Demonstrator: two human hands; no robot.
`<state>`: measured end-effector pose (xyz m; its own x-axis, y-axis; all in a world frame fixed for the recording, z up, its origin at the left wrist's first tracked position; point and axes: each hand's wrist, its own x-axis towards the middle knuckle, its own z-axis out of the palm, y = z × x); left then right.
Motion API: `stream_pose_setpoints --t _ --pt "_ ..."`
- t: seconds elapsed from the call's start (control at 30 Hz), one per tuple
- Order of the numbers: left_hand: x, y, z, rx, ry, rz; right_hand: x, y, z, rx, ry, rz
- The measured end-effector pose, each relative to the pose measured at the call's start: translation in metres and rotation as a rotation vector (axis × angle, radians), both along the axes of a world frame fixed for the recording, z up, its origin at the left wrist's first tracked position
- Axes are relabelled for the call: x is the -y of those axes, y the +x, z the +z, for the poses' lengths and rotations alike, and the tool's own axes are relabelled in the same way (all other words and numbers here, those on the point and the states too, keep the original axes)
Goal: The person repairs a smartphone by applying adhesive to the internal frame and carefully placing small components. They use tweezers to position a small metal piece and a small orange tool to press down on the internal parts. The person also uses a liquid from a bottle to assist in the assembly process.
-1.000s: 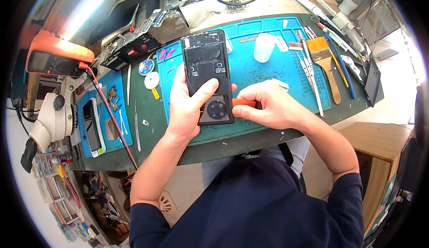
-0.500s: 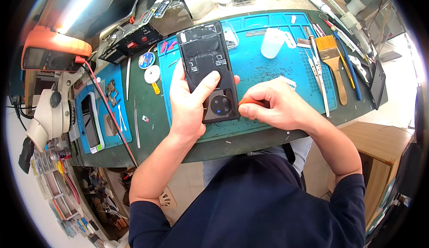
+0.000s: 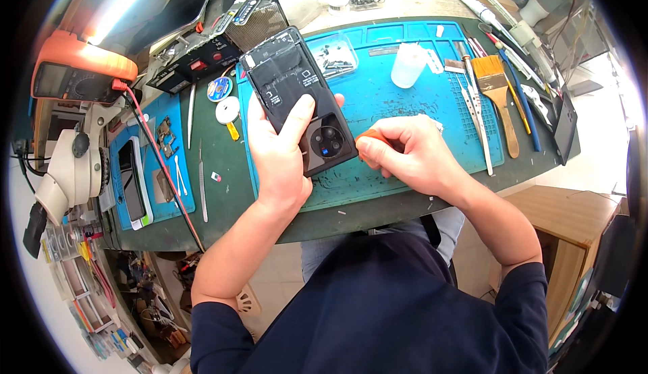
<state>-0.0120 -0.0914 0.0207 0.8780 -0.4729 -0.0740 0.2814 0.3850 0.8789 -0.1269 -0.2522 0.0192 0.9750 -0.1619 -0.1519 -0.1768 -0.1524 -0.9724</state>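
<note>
My left hand is closed around a black smartphone with its back off and its inner parts showing. The thumb lies across the middle of the phone, above the round camera block. The phone tilts, its top leaning to the left, and is held over the blue work mat. Pinched in my right hand is a small orange piece, most of it hidden by the fingers. It is close to the phone's lower right corner; whether it touches the edge I cannot tell.
A clear tray of small parts and a translucent bottle stand on the mat. Rightward lie tweezers and a brush. An orange multimeter, a microscope arm and another phone are at left.
The phone has turned anticlockwise, its top swinging left, and moved slightly left with my left hand. My right hand has moved slightly up with the orange piece, which shows more now.
</note>
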Motion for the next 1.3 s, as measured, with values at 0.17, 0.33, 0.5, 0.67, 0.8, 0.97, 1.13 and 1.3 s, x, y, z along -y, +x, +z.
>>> stream_pose_setpoints --t 0.17,0.33,0.5,0.67,0.8,0.97,1.13,1.3 --pt "0.000 -0.004 -0.002 -0.004 -0.003 0.062 -0.005 0.000 0.002 -0.022 0.007 -0.059" --pt "0.001 -0.005 -0.005 0.019 -0.032 0.093 -0.006 0.003 0.002 -0.035 0.023 -0.067" --pt "0.008 -0.010 -0.006 0.041 -0.049 0.186 -0.007 0.002 0.009 -0.065 0.033 -0.100" --pt "0.012 -0.012 -0.006 0.038 -0.048 0.251 -0.012 0.003 0.010 -0.050 0.047 -0.170" --pt "0.018 -0.017 -0.005 0.023 -0.062 0.304 -0.009 0.003 0.005 -0.013 0.104 -0.181" --pt "0.028 -0.023 -0.002 0.048 -0.078 0.383 -0.011 0.002 0.001 0.032 0.176 -0.231" --pt "0.033 -0.026 -0.005 0.054 -0.088 0.420 -0.011 0.003 -0.001 0.040 0.237 -0.251" --pt "0.037 -0.028 -0.008 0.062 -0.110 0.446 -0.007 0.004 -0.002 0.050 0.259 -0.234"
